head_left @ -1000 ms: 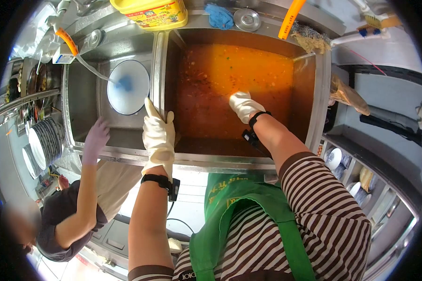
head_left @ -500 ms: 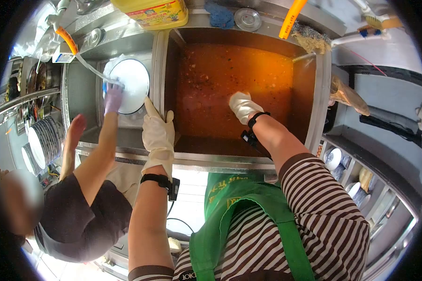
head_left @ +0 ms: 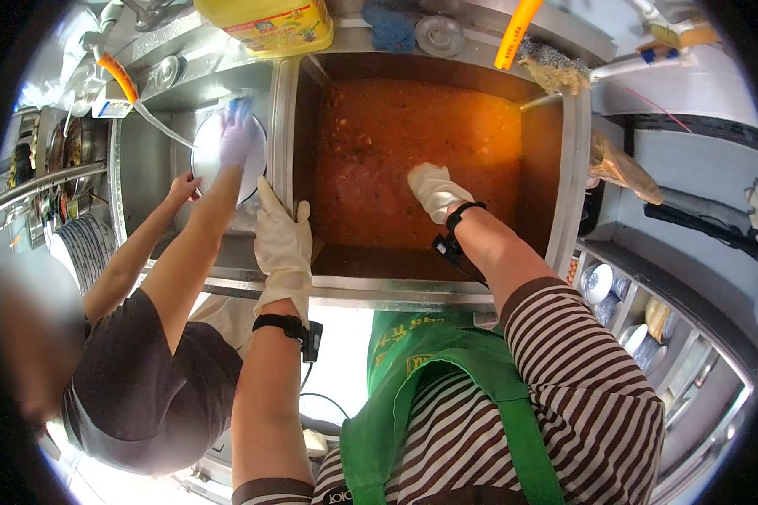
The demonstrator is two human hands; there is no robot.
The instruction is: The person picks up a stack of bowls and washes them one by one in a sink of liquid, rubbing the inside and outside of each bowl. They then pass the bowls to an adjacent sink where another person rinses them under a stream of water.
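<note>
My left hand (head_left: 282, 244), in a white rubber glove, lies by the metal divider (head_left: 283, 151) between two sink basins. Its index finger and thumb are stretched apart, and nothing shows in it. My right hand (head_left: 436, 195), gloved the same way, dips into murky orange-brown water (head_left: 421, 126) in the right basin. The water hides its fingers and anything they may hold. Small food scraps float around it. In the left basin, a co-worker's gloved hand (head_left: 236, 141) presses a blue cloth on a white plate (head_left: 206, 160), while their bare hand (head_left: 184, 187) is at the plate's edge.
A yellow jug (head_left: 269, 29), a blue cloth (head_left: 389, 30) and a metal lid (head_left: 440, 35) sit on the back ledge. An orange hose (head_left: 518, 34) hangs above the right basin, near a scouring pad (head_left: 556, 71). Stacked plates (head_left: 84, 244) stand at left.
The co-worker's gloved hand has moved right and up across the plate, and their bare hand has come to its edge. My hands have hardly moved. The floating scraps have shifted.
</note>
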